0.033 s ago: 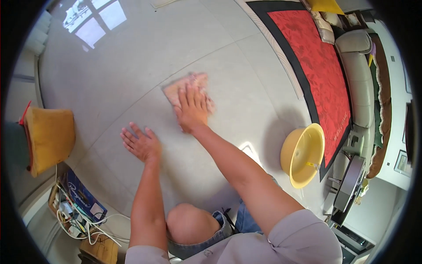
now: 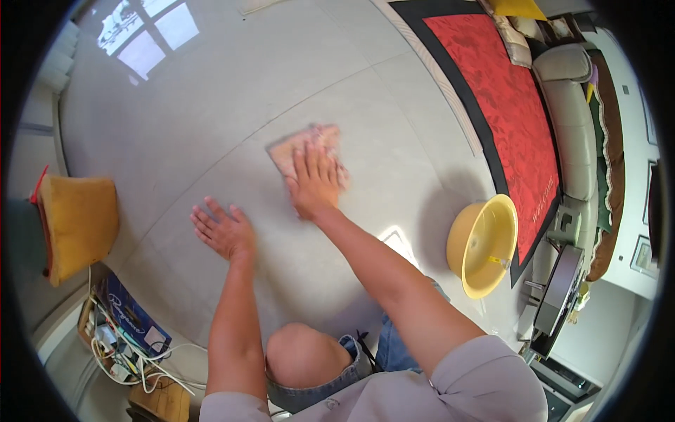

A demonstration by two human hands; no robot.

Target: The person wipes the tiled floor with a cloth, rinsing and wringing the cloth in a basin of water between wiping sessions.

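Note:
A pinkish cloth [image 2: 285, 150], folded and slightly rumpled, lies on the pale tiled floor [image 2: 232, 91]. On top of it my right hand [image 2: 314, 184] rests with its fingers stretched out, pressing it to the tiles and hiding its middle. My left hand [image 2: 226, 231] is planted on the floor to the left of the cloth, fingers spread, with nothing in it. To the right of my right forearm stands a yellow basin [image 2: 460, 243], tilted in this view, with a small yellow label inside.
A red rug with a black border [image 2: 485, 91] lies at the right, before a grey sofa [image 2: 566, 133]. At the left are a mustard-coloured cushioned seat [image 2: 84, 221], a blue box [image 2: 130, 313] and tangled white cables [image 2: 151, 369]. My bent knee [image 2: 309, 355] is close by.
My right hand and the cloth have shifted slightly to the right and toward me. My left hand stays in nearly the same place.

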